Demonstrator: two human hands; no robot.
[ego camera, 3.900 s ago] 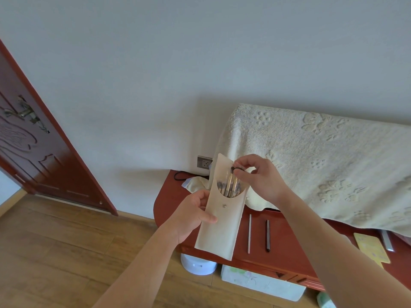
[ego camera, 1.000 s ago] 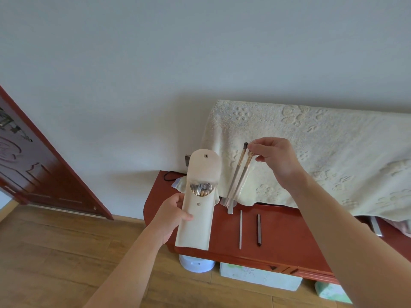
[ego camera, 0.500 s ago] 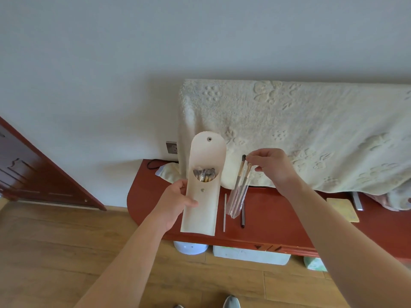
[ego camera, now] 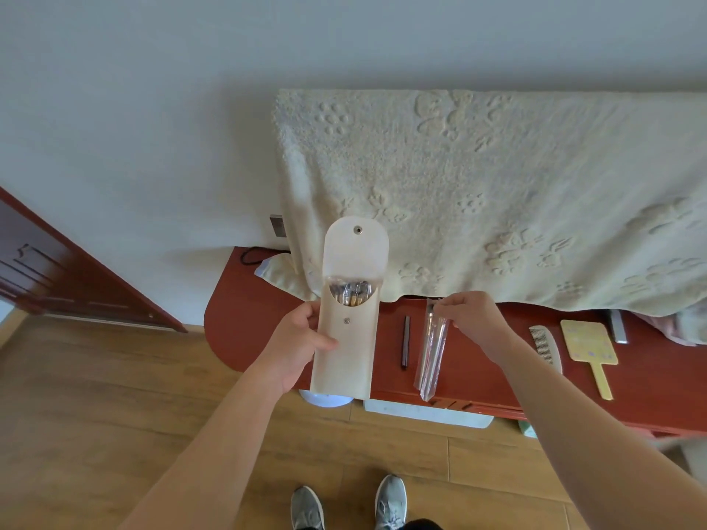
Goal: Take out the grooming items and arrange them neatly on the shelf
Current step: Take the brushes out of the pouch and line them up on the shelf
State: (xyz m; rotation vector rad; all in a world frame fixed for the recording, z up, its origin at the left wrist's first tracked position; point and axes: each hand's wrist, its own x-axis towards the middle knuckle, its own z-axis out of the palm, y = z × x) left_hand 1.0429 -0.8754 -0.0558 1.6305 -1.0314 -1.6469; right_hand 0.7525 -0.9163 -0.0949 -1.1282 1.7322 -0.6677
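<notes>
My left hand (ego camera: 296,340) grips a cream pouch (ego camera: 346,338) upright over the left part of the red shelf (ego camera: 248,323); its flap is open and several brush tips (ego camera: 351,293) show at the mouth. My right hand (ego camera: 472,319) pinches the top of two brushes in clear sleeves (ego camera: 432,353), which slant down with their lower end at the shelf's front edge. A thin dark stick (ego camera: 405,341) lies flat on the shelf between the pouch and the brushes.
A comb (ego camera: 545,346) and a yellow hand mirror (ego camera: 591,348) lie on the shelf to the right. A cream blanket (ego camera: 497,193) drapes down behind. A white round object (ego camera: 325,400) and a white box (ego camera: 424,413) sit under the shelf. A dark door (ego camera: 57,277) stands left.
My right hand has brought the sleeved brushes down from mid-air to the shelf, right of the dark stick. The pouch stays in my left hand. The view has tilted down; my shoes now show.
</notes>
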